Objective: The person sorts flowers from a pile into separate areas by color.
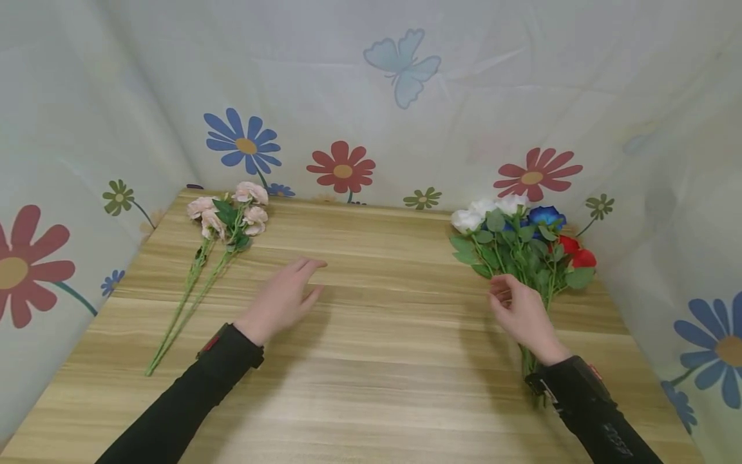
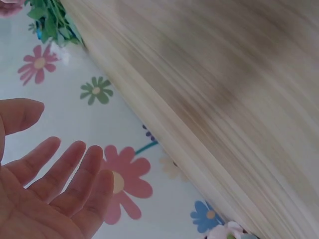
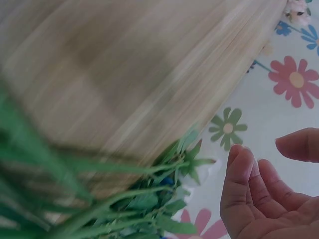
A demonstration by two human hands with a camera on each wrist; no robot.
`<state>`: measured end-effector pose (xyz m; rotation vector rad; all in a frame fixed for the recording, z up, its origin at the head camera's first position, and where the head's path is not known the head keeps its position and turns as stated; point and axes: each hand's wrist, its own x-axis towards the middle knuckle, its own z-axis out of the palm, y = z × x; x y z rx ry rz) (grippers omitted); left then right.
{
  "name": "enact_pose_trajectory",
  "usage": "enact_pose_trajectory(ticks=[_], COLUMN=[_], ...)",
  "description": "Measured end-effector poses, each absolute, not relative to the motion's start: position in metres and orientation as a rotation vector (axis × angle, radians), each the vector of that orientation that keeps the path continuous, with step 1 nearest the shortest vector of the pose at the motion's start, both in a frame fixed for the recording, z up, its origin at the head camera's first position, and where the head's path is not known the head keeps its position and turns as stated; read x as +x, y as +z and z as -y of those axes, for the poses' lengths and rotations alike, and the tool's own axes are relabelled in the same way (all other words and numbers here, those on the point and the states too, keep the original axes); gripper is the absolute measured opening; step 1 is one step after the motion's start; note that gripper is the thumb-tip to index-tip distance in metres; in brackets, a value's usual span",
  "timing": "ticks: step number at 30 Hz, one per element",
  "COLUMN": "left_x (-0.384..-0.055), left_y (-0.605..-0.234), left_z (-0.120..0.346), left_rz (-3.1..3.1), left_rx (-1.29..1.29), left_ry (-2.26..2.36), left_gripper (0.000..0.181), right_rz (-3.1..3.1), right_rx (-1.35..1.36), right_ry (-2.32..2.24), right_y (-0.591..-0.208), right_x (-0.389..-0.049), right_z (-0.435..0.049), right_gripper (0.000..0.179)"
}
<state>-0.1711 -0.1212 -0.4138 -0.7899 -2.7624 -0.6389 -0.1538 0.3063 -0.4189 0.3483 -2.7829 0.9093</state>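
My left hand (image 1: 281,298) hovers over the left-middle of the table with fingers extended and thumb apart, holding nothing. To its left lie pale pink artificial flowers (image 1: 213,224) on two long green stems, heads toward the back. On the right side, my right hand (image 1: 526,317) hangs over the stems of a bunch of artificial roses, its fingers loosely bent around nothing. That bunch has white roses (image 1: 468,219), blue roses (image 1: 547,217) and red roses (image 1: 583,258) among green leaves. Part of its stems is hidden beneath the right hand and wrist. Green stems (image 3: 114,209) also pass close to the right wrist camera.
Both bunches lie on a wood-grain table (image 1: 371,361). A white curtain (image 1: 324,77) printed with flowers and a butterfly surrounds its back and sides. The flower heads lie close to the table's back edge. A small dark object (image 1: 194,187) sits at the back left corner.
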Motion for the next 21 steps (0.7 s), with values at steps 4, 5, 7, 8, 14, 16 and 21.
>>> enact_pose_trajectory(ticks=[4,5,7,8,14,16,21], left_x=[-0.170,-0.170,-0.170,-0.170,-0.168,-0.168,-0.167], left_y=[-0.415,-0.415,-0.415,-0.416,-0.416,-0.416,-0.417], left_z=[0.111,0.108,0.105,0.103,0.094,0.093,0.092], left_rz=[2.729,2.718,2.706,2.701,2.691,2.690,2.688], left_rx=[-0.827,-0.836,-0.853,-0.860,-0.893,-0.899,-0.903], left_ry=[-0.664,-0.668,-0.674,-0.676,-0.699,-0.707,-0.706], left_gripper=[0.042,0.041,0.041,0.041,0.039,0.038,0.037], right_rz=[2.765,2.764,2.768,2.770,2.789,2.808,2.860], right_rx=[0.340,0.336,0.317,0.306,0.239,0.224,0.152], right_ry=[0.842,0.827,0.772,0.749,0.636,0.606,0.549], right_y=[-0.417,-0.417,-0.416,-0.416,-0.411,-0.412,-0.416], right_x=[-0.154,-0.154,-0.155,-0.155,-0.155,-0.156,-0.158], right_z=[-0.316,-0.319,-0.324,-0.327,-0.342,-0.346,-0.359], right_gripper=[0.026,0.026,0.026,0.027,0.031,0.033,0.040])
